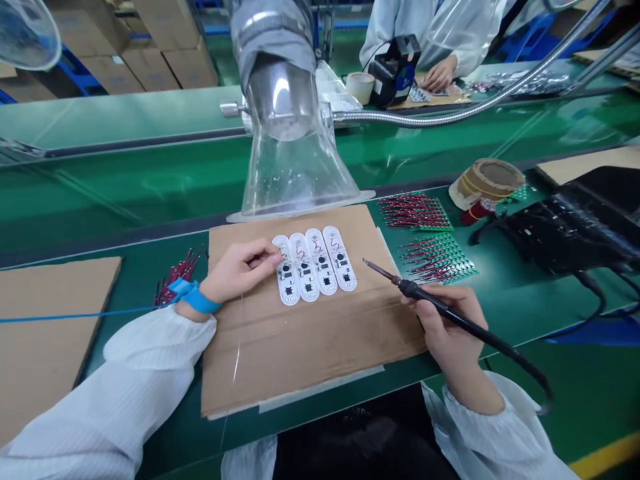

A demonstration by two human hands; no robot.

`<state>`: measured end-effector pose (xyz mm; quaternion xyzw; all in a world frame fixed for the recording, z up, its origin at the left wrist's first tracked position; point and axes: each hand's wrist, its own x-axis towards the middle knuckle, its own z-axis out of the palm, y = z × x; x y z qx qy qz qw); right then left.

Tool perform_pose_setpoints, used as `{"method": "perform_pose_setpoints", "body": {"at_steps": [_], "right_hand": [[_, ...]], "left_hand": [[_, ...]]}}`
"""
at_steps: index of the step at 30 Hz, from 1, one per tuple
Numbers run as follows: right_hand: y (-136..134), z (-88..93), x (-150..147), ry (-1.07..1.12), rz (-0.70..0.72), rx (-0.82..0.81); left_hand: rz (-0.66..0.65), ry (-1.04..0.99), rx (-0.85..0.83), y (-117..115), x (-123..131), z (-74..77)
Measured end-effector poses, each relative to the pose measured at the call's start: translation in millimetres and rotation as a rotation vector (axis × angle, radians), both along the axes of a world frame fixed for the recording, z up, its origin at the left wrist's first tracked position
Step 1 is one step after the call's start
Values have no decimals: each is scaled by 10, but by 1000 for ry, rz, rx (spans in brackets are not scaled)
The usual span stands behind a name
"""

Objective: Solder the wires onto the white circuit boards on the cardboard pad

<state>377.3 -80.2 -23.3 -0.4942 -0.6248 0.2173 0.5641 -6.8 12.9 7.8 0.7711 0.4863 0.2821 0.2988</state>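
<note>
Four white circuit boards [314,265], left fingers [261,252] touching them, right fingers [417,308] gripping one soldering iron [480,331]

No words or numbers can be read anywhere; any printing on the four white oblong circuit boards [314,265] is too small to make out.

**Occlusions and unreadable detail, centre and top of frame**
Left hand [235,270] covers the top end of the leftmost white circuit board [289,283]; components [286,270] too small to read. Clear fume hood [295,173] blurs the surface [400,160] behind it. Co-worker's sleeve [390,30] cut off by top edge. Black unit [575,227] at right washed by glare, kind unclear.
</note>
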Motion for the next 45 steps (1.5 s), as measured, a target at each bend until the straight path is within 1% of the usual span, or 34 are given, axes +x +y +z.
{"method": "perform_pose_setpoints", "body": {"at_steps": [3,8,16,21,30,33,36,45], "right_hand": [[26,29,-17,58,-16,-40],[29,83,-36,66,25,-105],[-3,-3,28,68,62,-146],[-4,12,18,31,56,-183],[-17,3,34,49,57,-147],[-16,-4,43,42,79,-160],[-17,-6,46,30,67,-178],[-4,-16,45,73,66,-129]], "left_hand": [[4,-1,-6,-19,7,27],[-32,30,-19,-28,24,51],[-31,39,-20,-31,14,57],[-28,58,-7,-28,28,71],[-40,36,-2,-30,20,66],[-48,38,13,-23,28,69],[-55,41,15,-21,35,74],[-48,47,-15,-26,38,72]]}}
